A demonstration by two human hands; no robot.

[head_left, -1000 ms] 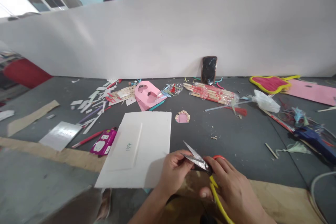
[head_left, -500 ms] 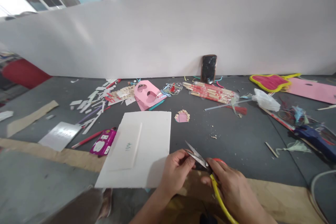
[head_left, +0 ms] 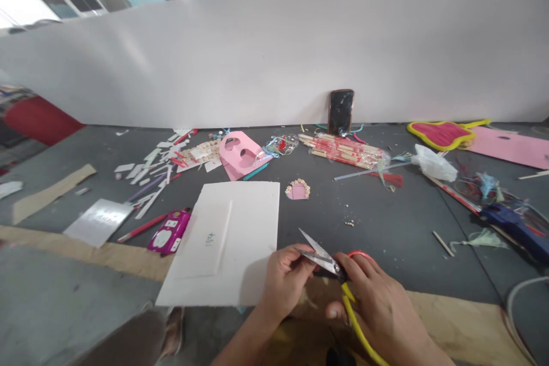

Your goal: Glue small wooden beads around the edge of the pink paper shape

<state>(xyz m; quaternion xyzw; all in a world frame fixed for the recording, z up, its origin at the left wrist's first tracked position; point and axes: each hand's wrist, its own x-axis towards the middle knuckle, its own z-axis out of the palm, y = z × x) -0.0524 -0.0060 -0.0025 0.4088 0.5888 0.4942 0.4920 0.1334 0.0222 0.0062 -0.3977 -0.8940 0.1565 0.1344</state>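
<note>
At the table's front edge, my right hand (head_left: 380,303) grips a pair of scissors (head_left: 322,258) with its blades apart, pointing up and left. A red handle loop shows behind the fingers, and a curved yellow strip (head_left: 358,326) runs down beside the thumb. My left hand (head_left: 286,277) is closed in a pinch at the lower blade; what the fingertips hold is hidden or too small to make out. Just beyond lies a small pink arched piece (head_left: 298,190) edged with beige bits. A white foam board (head_left: 253,229) lies beside my left hand.
A phone (head_left: 341,112) leans against the white partition (head_left: 266,57). Wrapped sticks (head_left: 345,150), a pink cut-out card (head_left: 240,151) and white scraps (head_left: 148,168) lie along the back. At right lie a blue tool (head_left: 517,231) and a tassel (head_left: 484,240); at left, a purple packet (head_left: 169,233).
The scissor blades have spread slightly wider, and my right thumb has moved down. My left hand stays nearly in place, still pinched.
</note>
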